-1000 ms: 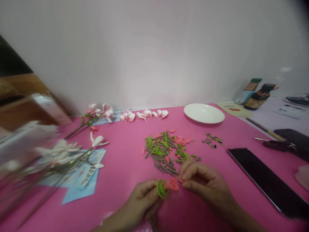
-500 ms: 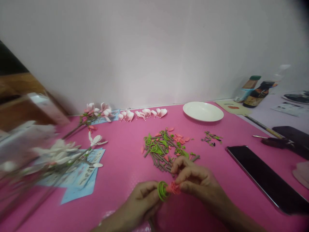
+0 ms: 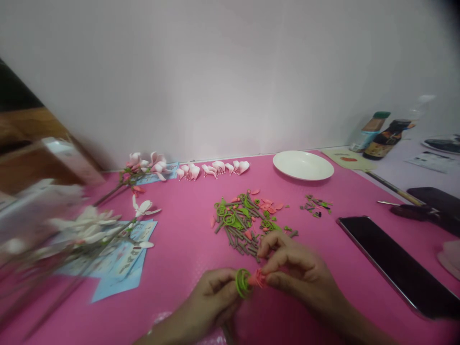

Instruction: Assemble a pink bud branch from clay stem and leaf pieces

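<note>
My left hand (image 3: 215, 298) is closed on a bright green ringed plastic piece (image 3: 242, 284) near the table's front. Against its right side sits a coral-pink flower piece (image 3: 256, 279) with curled loops. The fingertips of my right hand (image 3: 300, 269) pinch the coral piece from the right, so both hands meet at the joined parts. Whether the two pieces are fully pressed together, I cannot tell. Just beyond my fingers lies a loose pile of brown stem pieces (image 3: 239, 239), green parts (image 3: 230, 219) and coral petals (image 3: 268, 206).
Pale pink petals (image 3: 219, 167) stand in a row along the wall, left of a white plate (image 3: 304, 166). Finished flower branches (image 3: 88, 225) lie on blue leaflets (image 3: 118, 282) at left. A phone (image 3: 395, 263), scissors (image 3: 413, 213) and a dark bottle (image 3: 384, 141) are at right.
Both hands keep their grip on the green and coral pieces. The view and the hands have shifted only very slightly.
</note>
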`<state>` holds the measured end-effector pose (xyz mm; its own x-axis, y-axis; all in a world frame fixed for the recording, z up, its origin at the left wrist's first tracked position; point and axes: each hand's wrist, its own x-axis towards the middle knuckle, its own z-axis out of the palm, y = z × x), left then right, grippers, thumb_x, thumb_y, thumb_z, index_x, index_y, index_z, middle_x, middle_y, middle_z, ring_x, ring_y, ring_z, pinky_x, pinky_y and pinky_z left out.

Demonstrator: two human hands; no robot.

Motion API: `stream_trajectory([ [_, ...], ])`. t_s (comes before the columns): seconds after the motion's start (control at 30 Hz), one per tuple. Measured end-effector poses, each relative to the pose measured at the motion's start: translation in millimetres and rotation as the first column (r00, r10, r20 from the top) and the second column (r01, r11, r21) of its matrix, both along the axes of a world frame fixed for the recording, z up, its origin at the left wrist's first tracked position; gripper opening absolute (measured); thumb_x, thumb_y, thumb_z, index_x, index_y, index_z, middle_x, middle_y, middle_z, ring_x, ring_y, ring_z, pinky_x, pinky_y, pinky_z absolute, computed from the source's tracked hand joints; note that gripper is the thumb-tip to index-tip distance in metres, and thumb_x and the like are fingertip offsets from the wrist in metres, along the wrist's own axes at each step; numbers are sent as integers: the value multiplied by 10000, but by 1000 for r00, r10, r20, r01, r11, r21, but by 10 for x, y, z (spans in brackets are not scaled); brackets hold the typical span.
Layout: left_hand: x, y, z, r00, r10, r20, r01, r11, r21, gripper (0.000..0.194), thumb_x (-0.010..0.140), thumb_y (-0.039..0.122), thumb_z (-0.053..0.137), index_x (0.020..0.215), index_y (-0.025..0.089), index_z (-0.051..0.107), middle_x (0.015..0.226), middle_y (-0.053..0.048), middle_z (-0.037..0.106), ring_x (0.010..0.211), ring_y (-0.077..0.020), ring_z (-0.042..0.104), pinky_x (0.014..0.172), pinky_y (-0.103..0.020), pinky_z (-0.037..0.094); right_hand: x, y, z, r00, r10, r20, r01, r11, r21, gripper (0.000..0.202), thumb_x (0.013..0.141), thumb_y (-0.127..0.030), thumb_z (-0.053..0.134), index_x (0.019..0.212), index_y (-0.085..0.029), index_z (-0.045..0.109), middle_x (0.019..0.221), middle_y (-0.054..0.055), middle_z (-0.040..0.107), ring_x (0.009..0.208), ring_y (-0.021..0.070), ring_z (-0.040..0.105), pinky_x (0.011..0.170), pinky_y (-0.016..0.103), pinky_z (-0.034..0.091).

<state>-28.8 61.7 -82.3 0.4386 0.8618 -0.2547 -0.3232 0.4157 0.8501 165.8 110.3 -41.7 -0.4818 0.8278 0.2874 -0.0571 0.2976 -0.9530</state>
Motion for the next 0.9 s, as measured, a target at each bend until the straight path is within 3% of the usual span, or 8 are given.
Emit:
stream_trajectory([
  [0.33, -8, 1, -1, 1000, 0, -25, 1, 1000, 20, 367, 753, 511, 643, 750, 149, 588, 405, 111, 349, 331, -31, 204, 343, -186, 145, -1, -3, -5, 998, -25, 51, 23, 999, 46, 99, 803, -298, 678, 731, -232, 666, 898, 2, 554, 862, 142, 560, 796, 298, 443],
  [0.5, -3, 14, 13, 999, 15, -48, -15, 1000, 18, 376, 752, 513, 644, 747, 140, 594, 404, 109, 350, 338, -33, 208, 352, -194, 128, 18, 17, 13, 997, -38, 68, 26, 986, 165, 42, 823, -241, 654, 792, -243, 682, 900, 15, 572, 855, 155, 569, 773, 315, 459],
  [0.67, -3, 18, 11, 999, 26, -31, -25, 999, 23, 361, 757, 491, 651, 759, 133, 604, 428, 103, 362, 352, -31, 214, 364, -200, 120, 37, 36, 51, 990, -76, 119, 24, 921, 390, 149, 831, -135, 616, 890, -259, 674, 900, 26, 585, 875, 176, 556, 754, 338, 456],
  [0.9, -8, 9, 14, 999, 29, -25, -28, 999, 28, 349, 764, 475, 653, 774, 128, 621, 427, 102, 361, 357, -31, 216, 369, -199, 120, 49, 30, 80, 974, -144, 174, 31, 848, 529, 95, 823, -132, 613, 809, -217, 654, 890, 46, 590, 834, 182, 557, 738, 352, 450],
])
